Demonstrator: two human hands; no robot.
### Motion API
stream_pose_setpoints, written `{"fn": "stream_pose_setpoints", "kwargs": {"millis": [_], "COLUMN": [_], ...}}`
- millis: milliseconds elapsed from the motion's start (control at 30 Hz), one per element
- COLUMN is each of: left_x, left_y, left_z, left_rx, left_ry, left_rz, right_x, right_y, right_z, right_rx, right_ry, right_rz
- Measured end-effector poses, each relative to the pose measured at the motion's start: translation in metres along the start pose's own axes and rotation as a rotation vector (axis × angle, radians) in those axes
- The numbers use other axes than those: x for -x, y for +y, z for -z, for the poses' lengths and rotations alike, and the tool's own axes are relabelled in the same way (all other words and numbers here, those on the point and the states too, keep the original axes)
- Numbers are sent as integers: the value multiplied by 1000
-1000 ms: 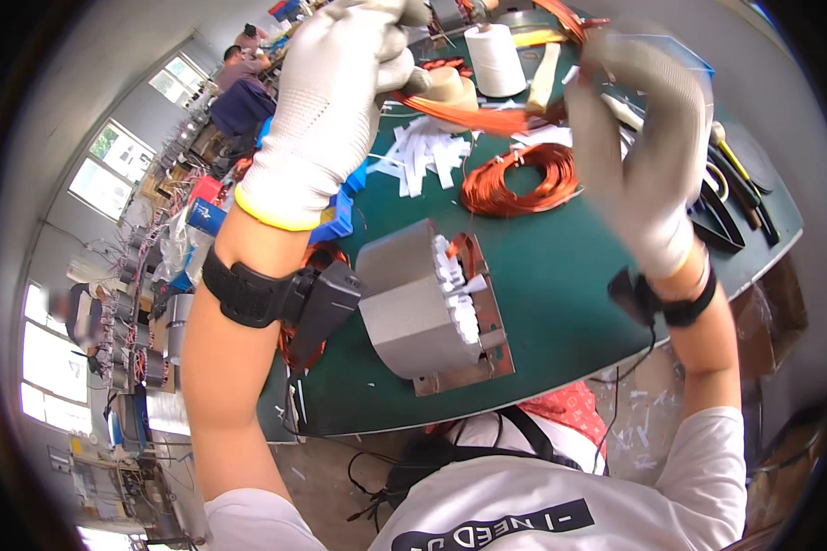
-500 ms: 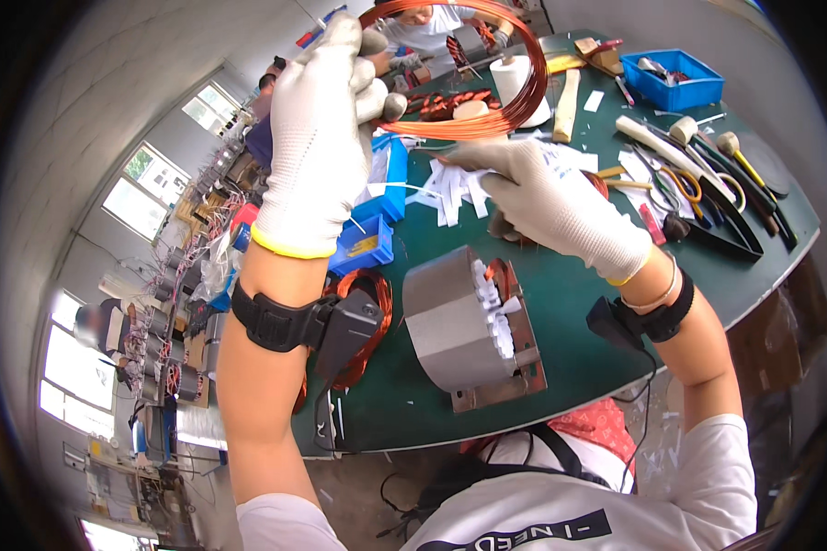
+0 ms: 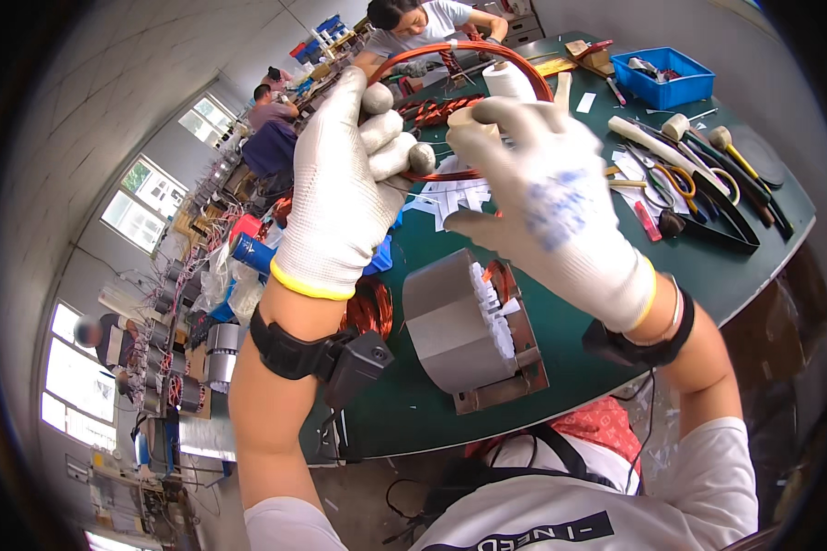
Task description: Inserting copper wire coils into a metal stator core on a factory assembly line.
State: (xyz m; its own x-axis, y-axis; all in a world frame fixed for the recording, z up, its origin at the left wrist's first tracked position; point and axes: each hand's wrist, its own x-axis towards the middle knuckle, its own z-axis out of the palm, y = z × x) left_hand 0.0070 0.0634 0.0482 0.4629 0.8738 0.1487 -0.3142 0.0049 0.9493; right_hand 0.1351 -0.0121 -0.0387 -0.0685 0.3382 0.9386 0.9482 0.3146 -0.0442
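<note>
A loop of copper wire (image 3: 521,62) hangs upright over the far part of the table. My left hand (image 3: 345,174), in a white knit glove with grey fingertips, is closed on the loop's left side. On the right, my gloved right hand (image 3: 551,197) is blurred by motion, its thumb and fingers spread in front of the loop. It hides part of the wire. Below both hands a grey metal stator core (image 3: 450,321) lies on its side on the green table (image 3: 606,358). White insulation pieces (image 3: 494,317) and a little copper wire show at its right end.
Another copper coil (image 3: 374,308) lies by my left forearm. White strips (image 3: 446,204) and a thread cone (image 3: 510,81) stand beyond. Scissors (image 3: 682,184), mallets (image 3: 721,140) and a blue bin (image 3: 666,87) are at the right. A person (image 3: 423,28) works across the table.
My left hand and the wire loop have come lower in view. My right hand has opened from its pinch and turned its back toward me. The stator core has not moved.
</note>
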Motion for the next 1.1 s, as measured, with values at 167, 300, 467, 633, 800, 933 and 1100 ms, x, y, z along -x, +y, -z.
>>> {"fn": "stream_pose_setpoints", "kwargs": {"millis": [167,300,467,633,800,933,1100], "left_x": [1,11,-2,-26,-5,-13,-22], "left_y": [7,8,7,1,13,10,-3], "left_z": [8,5,21,36,6,12,40], "left_rx": [-39,-162,-614,-1885,-1844,-1712,-1176], "left_ry": [-157,-229,-323,-101,-346,-543,-640], "left_rz": [137,87,-389,-1273,-1432,-1561,-503], "right_x": [-28,-32,-31,6,1,1,10], "right_y": [31,47,11,8,18,30,64], "right_z": [-1,-3,8,-12,10,2,-9], "right_rx": [-762,-1261,-874,-230,-820,-1055,-1435], "right_ry": [-744,-990,-740,-14,-217,-235,-84], "right_rz": [-273,-593,-483,62,-505,-559,-660]}}
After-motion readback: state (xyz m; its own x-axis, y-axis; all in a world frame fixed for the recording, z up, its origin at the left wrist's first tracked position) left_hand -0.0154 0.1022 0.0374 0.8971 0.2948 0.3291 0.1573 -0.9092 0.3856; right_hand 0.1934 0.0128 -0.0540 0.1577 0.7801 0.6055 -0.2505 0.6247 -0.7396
